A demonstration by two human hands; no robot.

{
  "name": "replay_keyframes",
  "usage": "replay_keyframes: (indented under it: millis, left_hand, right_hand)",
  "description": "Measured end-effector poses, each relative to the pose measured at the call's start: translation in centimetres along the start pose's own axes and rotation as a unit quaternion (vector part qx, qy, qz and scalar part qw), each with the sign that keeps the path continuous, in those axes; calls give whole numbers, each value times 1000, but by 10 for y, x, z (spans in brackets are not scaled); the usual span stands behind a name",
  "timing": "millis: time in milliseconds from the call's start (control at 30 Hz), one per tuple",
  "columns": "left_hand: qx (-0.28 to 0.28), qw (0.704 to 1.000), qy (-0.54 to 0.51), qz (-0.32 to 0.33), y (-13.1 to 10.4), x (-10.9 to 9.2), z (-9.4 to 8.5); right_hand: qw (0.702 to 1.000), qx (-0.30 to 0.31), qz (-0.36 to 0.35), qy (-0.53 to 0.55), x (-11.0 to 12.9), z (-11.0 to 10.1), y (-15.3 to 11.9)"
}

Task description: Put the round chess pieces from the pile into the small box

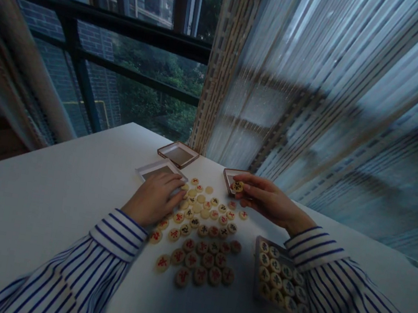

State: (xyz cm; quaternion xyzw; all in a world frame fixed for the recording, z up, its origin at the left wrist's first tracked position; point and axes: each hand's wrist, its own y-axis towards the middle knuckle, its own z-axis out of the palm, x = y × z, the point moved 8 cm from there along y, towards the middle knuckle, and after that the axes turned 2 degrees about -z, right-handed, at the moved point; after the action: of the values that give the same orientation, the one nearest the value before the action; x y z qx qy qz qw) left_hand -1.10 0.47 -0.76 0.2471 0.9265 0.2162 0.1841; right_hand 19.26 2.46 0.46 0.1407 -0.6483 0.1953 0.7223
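My right hand (271, 201) reaches in over the far edge side of the desk (49, 189), thumb and fingers pinching one round game piece (237, 186) with a black mark on its face. I have that piece raised in front of a shallow brown-rimmed box (228, 179) near the far edge, so part of the box is hidden behind my fingers.

My left hand (155, 198) is palm down with its fingers bent, at the left side of the loose pieces (197, 208). Its fingertips are at the pieces there; I cannot tell whether they grip one. The loose pieces spread between my two hands and on towards my own side of the desk. Some show red marks, some black, and several of those between my hands look plain. The nearest ones, mostly red-marked, sit in rough rows.

Just beyond my left hand lies a clear-rimmed lid (147, 168), and past it, near the far edge and to the right of the far left corner, a second brown-rimmed box (177, 154). Below my right wrist, right of the loose pieces, a tray (257, 270) holds black-marked pieces in rows, partly covered by my striped sleeve (349, 295).
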Motion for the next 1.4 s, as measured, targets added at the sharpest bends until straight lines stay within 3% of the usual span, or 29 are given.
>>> replay_keyframes:
  millis: [367, 600, 700, 833, 900, 967, 1067, 1167, 1400]
  left_hand:
    - [-54, 998, -32, 14, -2, -6, -9]
    - [-81, 968, -227, -71, -8, -47, -21]
    - [-26, 908, -385, -163, -13, -74, -6]
    - [103, 731, -622, -262, -20, -126, 31]
    - [150, 666, -673, -284, -22, -151, 45]
    - [173, 622, -708, -286, -21, -171, 55]
    - [169, 587, -744, -270, -19, -190, 66]
    - [161, 578, -757, -258, -22, -198, 78]
    - [143, 564, -753, -308, -38, -190, 94]
  right_hand:
    - [998, -44, -37, -19, -11, 4, -32]
    - [973, -68, -131, -178, 3, 10, -64]
    - [935, -106, -183, -285, 11, 10, -87]
    - [894, -133, -243, -353, 14, 10, -123]
    - [879, -144, -282, -356, 16, 9, -142]
    - [865, -156, -312, -360, 16, 8, -158]
    - [837, -198, -337, -384, 14, 4, -179]
    - [817, -240, -341, -397, 9, 0, -192]
    - [834, -292, -296, -362, -16, -4, -196]
